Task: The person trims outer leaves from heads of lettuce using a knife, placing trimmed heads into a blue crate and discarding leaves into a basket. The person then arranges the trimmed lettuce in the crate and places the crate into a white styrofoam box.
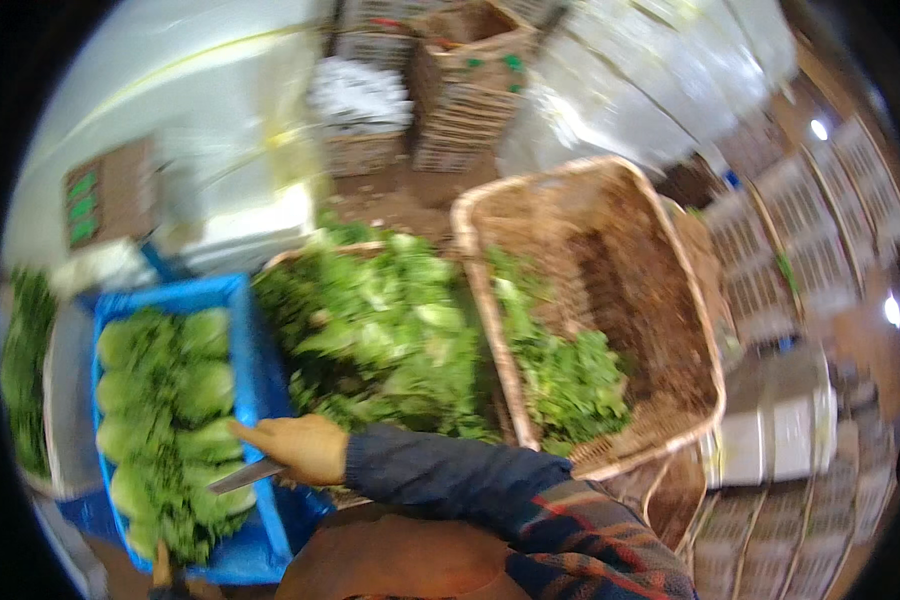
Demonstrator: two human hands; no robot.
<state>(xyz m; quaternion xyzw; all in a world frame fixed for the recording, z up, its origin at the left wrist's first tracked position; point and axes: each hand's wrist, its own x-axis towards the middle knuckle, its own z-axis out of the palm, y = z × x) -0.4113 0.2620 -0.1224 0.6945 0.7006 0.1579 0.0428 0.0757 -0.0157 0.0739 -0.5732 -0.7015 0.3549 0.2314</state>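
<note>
My right hand (pixel 300 448) is over the right side of a blue crate (pixel 241 360), closed around a knife (pixel 244 477). The flat blade points left above the produce, and a finger reaches toward a pale green head. Two rows of leafy green heads (pixel 206 390) lie inside the crate, their rounded pale ends outward and leafy tops meeting in the middle. At the crate's lower left edge, my left hand (pixel 162 568) shows only partly, next to the lowest heads. Whether it grips one of them is hidden.
Loose green leaves (pixel 397 322) heap up right of the crate. Beyond them stands a large worn basket (pixel 461 217) with some greens (pixel 577 390) inside. Stacked crates (pixel 465 124) and plastic-wrapped stacks (pixel 187 112) stand behind. A white foam box (pixel 776 435) is at right.
</note>
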